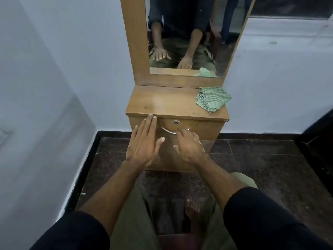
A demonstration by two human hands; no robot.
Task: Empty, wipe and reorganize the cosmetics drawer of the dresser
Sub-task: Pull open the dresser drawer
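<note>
While the drawer at frame centre was closed, its curved metal handle ran left to right across the front. The right hand lay over the handle's right end, fingers curled; whether they gripped it could not be told. The left hand, fingers straight and holding nothing, rested left of the handle. The green cloth lay on the dresser top, upper right of both hands.

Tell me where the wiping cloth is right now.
The green striped cloth lies crumpled on the back right corner of the dresser top, below the mirror, untouched by either hand.
</note>
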